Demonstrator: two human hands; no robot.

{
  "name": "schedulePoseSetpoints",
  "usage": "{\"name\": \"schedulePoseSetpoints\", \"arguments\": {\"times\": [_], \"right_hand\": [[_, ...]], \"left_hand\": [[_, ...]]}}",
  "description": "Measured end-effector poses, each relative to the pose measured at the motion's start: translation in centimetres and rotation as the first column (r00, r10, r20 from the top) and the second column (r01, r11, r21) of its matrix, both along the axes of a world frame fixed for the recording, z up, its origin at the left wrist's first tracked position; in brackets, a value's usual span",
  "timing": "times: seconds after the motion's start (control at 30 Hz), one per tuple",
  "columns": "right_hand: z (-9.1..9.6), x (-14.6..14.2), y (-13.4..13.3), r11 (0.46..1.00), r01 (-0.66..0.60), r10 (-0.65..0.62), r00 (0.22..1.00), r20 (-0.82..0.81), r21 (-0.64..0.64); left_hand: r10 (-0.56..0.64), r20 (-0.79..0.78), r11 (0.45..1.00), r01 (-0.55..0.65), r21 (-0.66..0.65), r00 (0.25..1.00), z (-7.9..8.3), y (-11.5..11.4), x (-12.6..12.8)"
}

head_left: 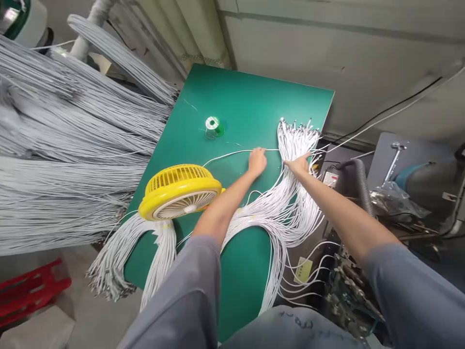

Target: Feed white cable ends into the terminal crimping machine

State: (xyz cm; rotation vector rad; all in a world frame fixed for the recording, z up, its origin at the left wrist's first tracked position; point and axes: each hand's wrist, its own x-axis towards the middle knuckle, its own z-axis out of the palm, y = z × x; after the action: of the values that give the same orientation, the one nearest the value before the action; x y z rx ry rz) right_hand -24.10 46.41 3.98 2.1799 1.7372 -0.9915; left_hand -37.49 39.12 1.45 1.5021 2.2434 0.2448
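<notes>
My left hand (257,162) is closed on a single white cable (232,153), which runs across the green table from behind the fan toward the bundle on the right. Just right of it, my right hand (300,166) grips a thick bundle of white cables (296,138) near its upper end, thumb on the left side. Small metal ends show at the bundle's top, and its lower part curves over the table (247,271) toward my body. Some of the right hand's fingers are hidden by the cables.
A yellow fan (181,191) stands left of my forearm, with another cable bundle (112,257) below it. A wire spool (214,127) sits farther back. Many grey-white cables (72,194) hang at the left. Machinery (356,295) stands at the right, beside the table edge.
</notes>
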Motion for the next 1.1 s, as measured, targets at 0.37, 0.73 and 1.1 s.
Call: {"name": "schedulePoseSetpoints", "arguments": {"times": [0.37, 0.73, 1.1], "right_hand": [[-0.3, -2.7, 0.3, 0.999, 0.027, -0.031, 0.995, 0.096, 0.044], [0.0, 0.8, 0.0, 0.987, -0.016, 0.053, 0.971, -0.233, 0.159], [0.1, 1.2, 0.0, 0.965, -0.192, 0.227, 0.953, -0.201, 0.180]], "left_hand": [[-0.308, -0.066, 0.937, 0.290, -0.196, 0.949, -0.7, 7.1, -0.9], [-0.173, -0.089, 0.985, 0.171, -0.038, 0.981, 0.4, 10.1, 0.0], [0.251, 0.156, 0.826, -0.296, 0.480, 0.955, 6.1, 18.5, -8.9]]}}
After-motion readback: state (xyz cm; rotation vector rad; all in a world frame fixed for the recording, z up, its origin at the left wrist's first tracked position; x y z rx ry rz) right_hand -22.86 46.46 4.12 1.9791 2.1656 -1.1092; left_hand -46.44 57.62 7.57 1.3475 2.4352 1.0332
